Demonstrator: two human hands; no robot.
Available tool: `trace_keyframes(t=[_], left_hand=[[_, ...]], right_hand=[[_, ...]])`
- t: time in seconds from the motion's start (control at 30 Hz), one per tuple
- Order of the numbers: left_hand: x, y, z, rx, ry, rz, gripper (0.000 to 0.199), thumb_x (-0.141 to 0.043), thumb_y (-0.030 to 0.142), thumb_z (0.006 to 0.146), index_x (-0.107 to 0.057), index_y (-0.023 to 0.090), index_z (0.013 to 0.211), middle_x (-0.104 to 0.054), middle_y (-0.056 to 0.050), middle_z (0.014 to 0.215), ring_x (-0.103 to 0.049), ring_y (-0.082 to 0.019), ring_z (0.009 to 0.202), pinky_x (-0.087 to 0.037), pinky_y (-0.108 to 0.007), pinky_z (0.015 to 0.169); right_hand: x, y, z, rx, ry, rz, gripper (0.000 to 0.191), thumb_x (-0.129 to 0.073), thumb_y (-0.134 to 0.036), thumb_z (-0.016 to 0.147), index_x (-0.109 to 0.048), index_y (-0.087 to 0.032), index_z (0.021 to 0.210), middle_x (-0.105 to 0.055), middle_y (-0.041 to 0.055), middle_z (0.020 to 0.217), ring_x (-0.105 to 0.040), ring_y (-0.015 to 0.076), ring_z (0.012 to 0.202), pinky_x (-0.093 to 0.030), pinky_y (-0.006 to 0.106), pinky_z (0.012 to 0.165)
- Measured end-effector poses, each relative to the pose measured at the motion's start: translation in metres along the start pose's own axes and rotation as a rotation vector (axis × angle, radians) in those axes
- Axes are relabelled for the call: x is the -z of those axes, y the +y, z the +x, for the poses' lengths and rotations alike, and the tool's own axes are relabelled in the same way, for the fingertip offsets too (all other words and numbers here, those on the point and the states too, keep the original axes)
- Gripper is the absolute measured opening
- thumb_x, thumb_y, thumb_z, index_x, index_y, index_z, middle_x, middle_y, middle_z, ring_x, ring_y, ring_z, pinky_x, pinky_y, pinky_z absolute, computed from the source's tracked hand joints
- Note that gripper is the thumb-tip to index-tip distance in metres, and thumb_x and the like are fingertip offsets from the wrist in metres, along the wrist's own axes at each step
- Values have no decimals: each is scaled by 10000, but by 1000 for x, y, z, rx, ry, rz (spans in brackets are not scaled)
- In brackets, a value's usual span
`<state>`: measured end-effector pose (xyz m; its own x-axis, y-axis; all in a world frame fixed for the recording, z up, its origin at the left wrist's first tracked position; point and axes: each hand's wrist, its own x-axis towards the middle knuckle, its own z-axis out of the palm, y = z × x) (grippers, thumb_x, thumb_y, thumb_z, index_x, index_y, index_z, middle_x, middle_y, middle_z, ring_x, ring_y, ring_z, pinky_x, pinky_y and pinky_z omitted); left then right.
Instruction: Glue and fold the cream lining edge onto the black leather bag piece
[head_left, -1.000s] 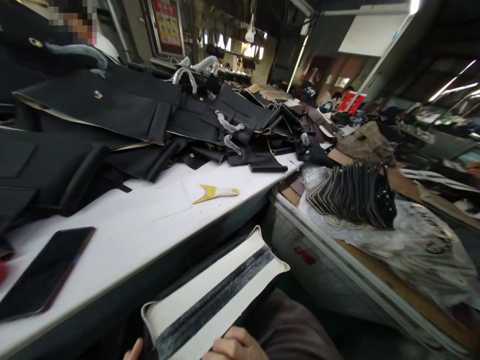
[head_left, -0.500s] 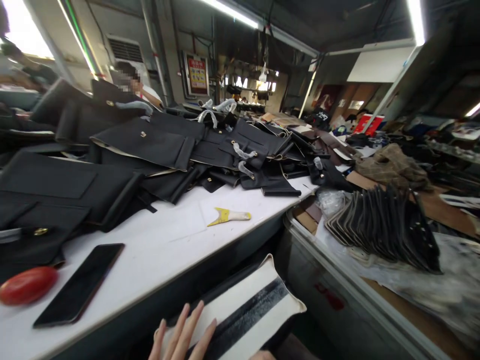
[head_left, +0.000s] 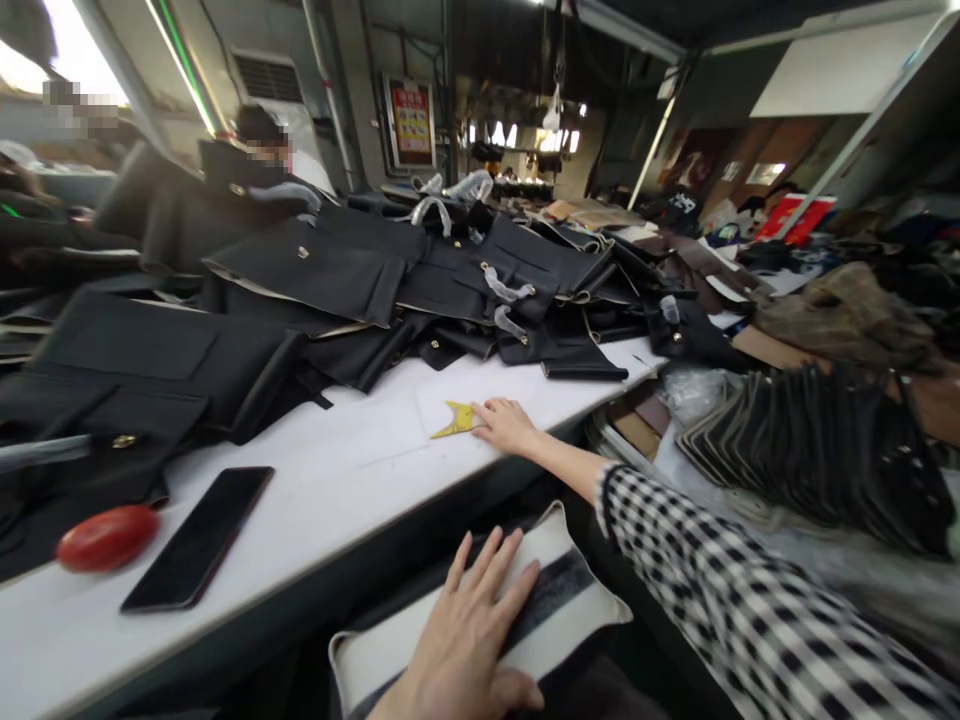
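Observation:
My left hand lies with fingers spread on a white bag piece with a dark central stripe, held low in front of me below the table edge. My right hand reaches across to the white table, its fingers closed over the handle end of a small yellow tool with a forked tip. The tool lies flat on the table, and the fingers hide its pale handle. A black-and-white checked sleeve covers the right arm.
Black bag pieces with gold fittings pile along the table. A phone and a red oval object lie at the left. Right of the table, a bin holds stacked black flaps and plastic wrap. A person sits behind the pile.
My right arm has come into view, and its hand has reached the yellow tool's handle. My left hand has moved up and right over the white piece. The view has shifted slightly.

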<state>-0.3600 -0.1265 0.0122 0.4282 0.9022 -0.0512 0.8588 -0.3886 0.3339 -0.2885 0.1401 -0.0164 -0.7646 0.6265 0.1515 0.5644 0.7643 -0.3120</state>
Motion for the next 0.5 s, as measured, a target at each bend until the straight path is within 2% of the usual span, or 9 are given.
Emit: trace_keyframes(t=[0.03,0.13,0.23,0.3,0.37,0.43,0.5], left_hand=[[6,5,10,16,-53,-45,1185,-875,585,557,-259,267,1519,-129,-121,1591,-132,-363,1459,-183,-646,1160],[15,15,37,-25,-126,-122,1128,-867,544,603,-276,229,1511,-147,-125,1591,-100,-335,1470,-120,-621,1182],[9,17,59,-109,-119,-145,1124,-846,575,620,-261,223,1513,-167,-98,1596,-78,-298,1478,-66,-576,1204],[0,16,72,-184,-83,-167,1130,-832,605,622,-252,228,1515,-207,-68,1592,-77,-276,1482,-28,-540,1216],[-8,16,83,-262,-54,-202,1124,-816,624,632,-251,217,1514,-290,-59,1567,-108,-263,1480,9,-513,1221],[-12,16,93,-332,-59,-234,1110,-802,628,652,-251,194,1512,-365,-75,1530,-146,-255,1474,32,-504,1219],[-12,18,102,-385,-102,-254,1096,-792,613,681,-236,169,1513,-386,-111,1513,-187,-245,1465,16,-494,1220]], right_hand=[[-9,1,10,-8,-34,14,403,-655,-281,926,-580,-84,1269,-551,179,1182,-476,330,1149,-395,520,992],[-21,7,22,-48,-111,96,272,-570,-205,963,-586,-73,1200,-522,159,1235,-433,302,1214,-335,516,1053],[-9,24,0,-164,-137,219,192,-533,-87,932,-602,-77,1111,-546,132,1202,-485,254,1154,-342,473,1057],[6,39,-38,-298,-109,327,140,-564,-66,886,-613,-82,1016,-583,114,1113,-530,232,1069,-385,433,1016],[17,47,-93,-477,-53,468,59,-590,-125,872,-608,-91,916,-614,89,938,-572,213,930,-449,384,914],[17,43,-153,-681,-10,654,175,-521,-241,930,-592,-96,863,-590,63,717,-573,178,697,-489,317,721],[4,25,-207,-839,14,869,291,-466,-314,960,-583,-100,800,-587,68,664,-577,172,642,-490,291,648]])
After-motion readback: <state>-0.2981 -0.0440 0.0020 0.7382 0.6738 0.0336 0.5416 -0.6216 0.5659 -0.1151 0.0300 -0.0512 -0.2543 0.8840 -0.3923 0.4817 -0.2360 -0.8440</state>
